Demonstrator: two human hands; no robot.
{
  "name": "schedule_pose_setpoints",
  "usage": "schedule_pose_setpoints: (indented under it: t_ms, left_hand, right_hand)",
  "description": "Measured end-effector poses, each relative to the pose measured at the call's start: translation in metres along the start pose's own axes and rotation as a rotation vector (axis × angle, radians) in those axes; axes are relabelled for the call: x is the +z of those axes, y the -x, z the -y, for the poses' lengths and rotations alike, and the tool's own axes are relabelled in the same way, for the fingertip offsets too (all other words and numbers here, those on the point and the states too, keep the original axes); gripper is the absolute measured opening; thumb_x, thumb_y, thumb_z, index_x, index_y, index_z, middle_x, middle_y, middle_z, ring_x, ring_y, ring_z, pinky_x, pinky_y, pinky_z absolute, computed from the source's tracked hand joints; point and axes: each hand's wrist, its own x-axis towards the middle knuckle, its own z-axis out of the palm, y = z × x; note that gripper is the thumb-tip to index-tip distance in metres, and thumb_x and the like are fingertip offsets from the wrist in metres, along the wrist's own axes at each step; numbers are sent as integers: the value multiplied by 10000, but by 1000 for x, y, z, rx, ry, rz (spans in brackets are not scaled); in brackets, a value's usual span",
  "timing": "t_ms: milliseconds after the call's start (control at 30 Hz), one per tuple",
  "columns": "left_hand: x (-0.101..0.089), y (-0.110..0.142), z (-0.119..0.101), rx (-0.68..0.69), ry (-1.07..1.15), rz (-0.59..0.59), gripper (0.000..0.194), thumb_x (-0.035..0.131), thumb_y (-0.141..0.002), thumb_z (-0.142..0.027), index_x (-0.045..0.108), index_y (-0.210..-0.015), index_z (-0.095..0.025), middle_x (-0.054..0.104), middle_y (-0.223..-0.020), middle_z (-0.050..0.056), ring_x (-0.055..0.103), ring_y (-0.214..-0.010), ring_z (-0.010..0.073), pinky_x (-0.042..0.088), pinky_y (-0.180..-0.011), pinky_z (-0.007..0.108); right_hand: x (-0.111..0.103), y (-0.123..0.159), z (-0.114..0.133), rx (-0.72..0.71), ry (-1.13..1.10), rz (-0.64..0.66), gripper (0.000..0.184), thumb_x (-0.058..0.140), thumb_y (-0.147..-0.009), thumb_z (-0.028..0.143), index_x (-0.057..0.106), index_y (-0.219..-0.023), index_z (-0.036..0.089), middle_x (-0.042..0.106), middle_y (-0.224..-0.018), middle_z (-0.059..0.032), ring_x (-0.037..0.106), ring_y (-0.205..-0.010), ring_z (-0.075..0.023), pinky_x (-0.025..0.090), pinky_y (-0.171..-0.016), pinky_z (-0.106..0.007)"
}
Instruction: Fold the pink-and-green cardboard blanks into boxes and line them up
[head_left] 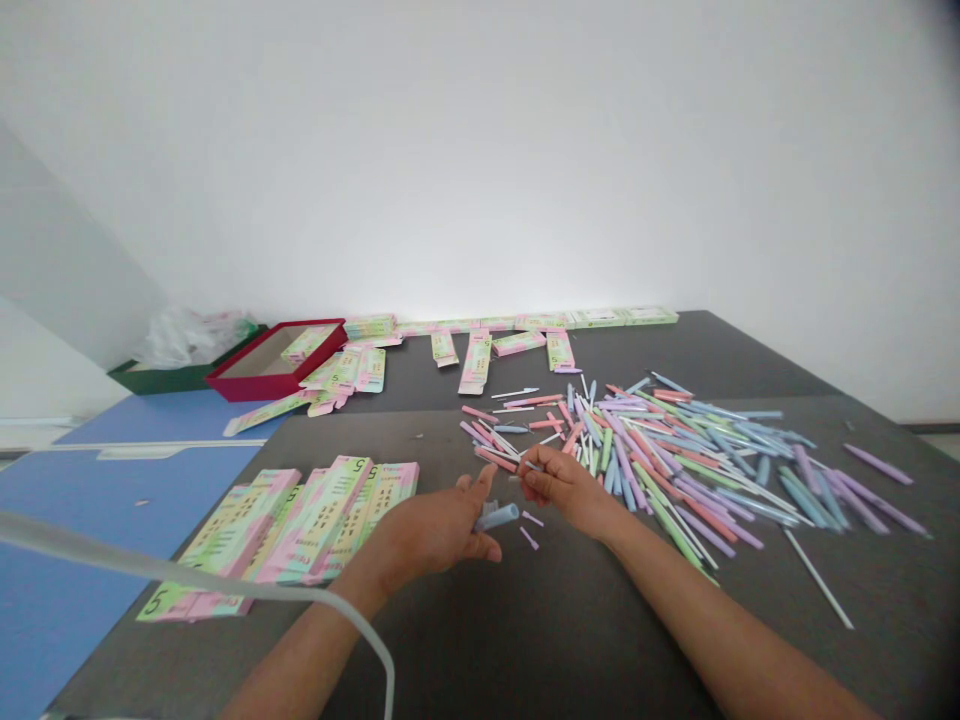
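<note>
My left hand (442, 525) is over the dark table with a short light blue pen barrel (498, 517) held against its fingers, one open end facing right. Its thumb and index finger are apart. Close beside it, my right hand (564, 485) is closed in a pinch at the near left edge of the pen pile. Something small and pale shows at its fingertips, too small to name. Two small purple pieces (531, 537) lie on the table between the hands. Loose pen parts (660, 450) in blue, purple, pink and green, with white refills, spread out to the right.
Printed pastel boxes (300, 530) lie stacked at the left front, and more (475, 362) lie along the back. A red box lid (277, 385) and a green tray (169, 377) with a plastic bag (195, 335) stand back left. A white cable (225, 585) crosses the lower left foreground.
</note>
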Motion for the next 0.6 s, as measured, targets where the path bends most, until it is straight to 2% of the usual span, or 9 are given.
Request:
schedule_pose_setpoints:
  t_ms: [100, 267, 367, 467, 600]
  left_hand:
    - [-7, -17, -5, -64, -24, 15, 978, 590, -888, -484, -38, -1538, -111, 159, -1564, 250, 387, -1345, 353, 368, -1034, 422]
    - [2, -43, -1, -87, -46, 109, 933, 596, -884, -449, 20, -1543, -126, 260, -1534, 254, 502, -1254, 364, 438, -962, 421]
    - [8, -51, 3, -84, -56, 147, 941, 583, -882, -480, 12, -1545, -131, 271, -1534, 236, 486, -1273, 348, 419, -985, 412]
    - [10, -55, 6, -70, -70, 178, 977, 593, -866, -489, 1, -1540, -101, 334, -1507, 233, 502, -1261, 327, 423, -978, 390]
    - [11, -55, 9, -37, -100, 181, 951, 592, -860, -471, 33, -1542, -114, 413, -1471, 212, 560, -1195, 314, 449, -930, 380]
  right_hand:
    - [3, 1, -3, 6, -87, 11, 197, 554, -888, 382, 559, -893, 185, 536, -643, 45, 476, -553, -100, 356, -536, -221]
    - [5, 3, -5, 30, -366, -72, 176, 589, -862, 352, 598, -918, 186, 540, -637, 45, 437, -460, -75, 282, -441, -199]
    - [7, 5, -1, 41, -470, -127, 161, 614, -833, 321, 623, -910, 181, 573, -665, 26, 462, -459, -75, 287, -428, -196]
    - [11, 6, 3, 47, -431, -128, 138, 596, -825, 291, 647, -863, 169, 555, -642, 33, 464, -453, -70, 303, -440, -197]
    - [12, 5, -1, 79, -189, -63, 176, 513, -843, 221, 676, -854, 157, 508, -554, 49, 457, -461, -81, 323, -473, -203]
